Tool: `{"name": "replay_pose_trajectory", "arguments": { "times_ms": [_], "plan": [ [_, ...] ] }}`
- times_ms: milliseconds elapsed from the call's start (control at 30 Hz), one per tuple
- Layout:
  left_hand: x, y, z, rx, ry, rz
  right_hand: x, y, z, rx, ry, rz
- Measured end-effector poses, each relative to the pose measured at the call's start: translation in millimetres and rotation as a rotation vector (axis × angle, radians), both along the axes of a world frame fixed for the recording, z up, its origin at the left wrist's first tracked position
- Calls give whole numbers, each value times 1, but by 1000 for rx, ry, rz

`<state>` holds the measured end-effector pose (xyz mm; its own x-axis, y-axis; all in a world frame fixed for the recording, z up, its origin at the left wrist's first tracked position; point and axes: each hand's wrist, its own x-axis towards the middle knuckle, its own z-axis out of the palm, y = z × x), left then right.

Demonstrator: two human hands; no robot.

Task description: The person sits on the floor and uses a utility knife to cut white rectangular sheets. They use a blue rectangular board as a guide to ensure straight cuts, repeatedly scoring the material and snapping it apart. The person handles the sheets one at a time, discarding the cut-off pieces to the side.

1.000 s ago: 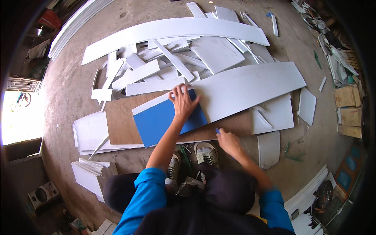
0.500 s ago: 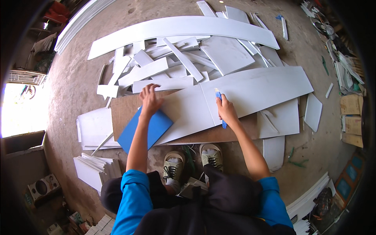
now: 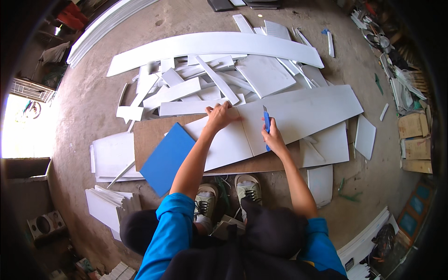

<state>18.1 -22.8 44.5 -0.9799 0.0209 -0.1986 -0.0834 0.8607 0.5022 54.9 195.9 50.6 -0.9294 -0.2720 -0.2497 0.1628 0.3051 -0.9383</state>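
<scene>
In my right hand (image 3: 274,136) is a blue utility knife (image 3: 267,122), its blade extended and pointing away from me above the long white board (image 3: 298,112). The fingers wrap round its handle. My left hand (image 3: 220,116) is at the board's far edge, fingers bent and apart, thumb toward a thin line that crosses the board. Whether the fingertips touch the board is hard to see. Left of it, a blue rectangular sheet (image 3: 168,158) lies slanted beside the board's left end, partly behind my left forearm. A brown board (image 3: 149,140) lies beneath both.
Beyond the board is a heap of white offcuts (image 3: 175,93), with a long curved white strip (image 3: 214,44) across its far side. A stack of white pieces (image 3: 109,207) stands at the near left. Cardboard boxes (image 3: 415,126) line the right side. My shoes (image 3: 247,189) are at the near edge.
My left hand has moved right, from over the blue sheet to the white board's far edge. The knife has turned slightly, its blade now pointing more straight away. The view has shifted a little.
</scene>
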Motion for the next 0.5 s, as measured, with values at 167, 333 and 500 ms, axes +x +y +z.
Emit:
{"name": "replay_pose_trajectory", "arguments": {
  "times_ms": [167, 333, 500],
  "plan": [
    [8, 2, 30, 139, 103, -3, 1, 13, 14, -197, 67, -63],
    [12, 4, 86, 36, 432, -48, 12, 14, 85, -78, 131, -44],
    [12, 13, 111, -103, 663, -66, 15, 19, 80, 27, 447, -13]
  ]
}}
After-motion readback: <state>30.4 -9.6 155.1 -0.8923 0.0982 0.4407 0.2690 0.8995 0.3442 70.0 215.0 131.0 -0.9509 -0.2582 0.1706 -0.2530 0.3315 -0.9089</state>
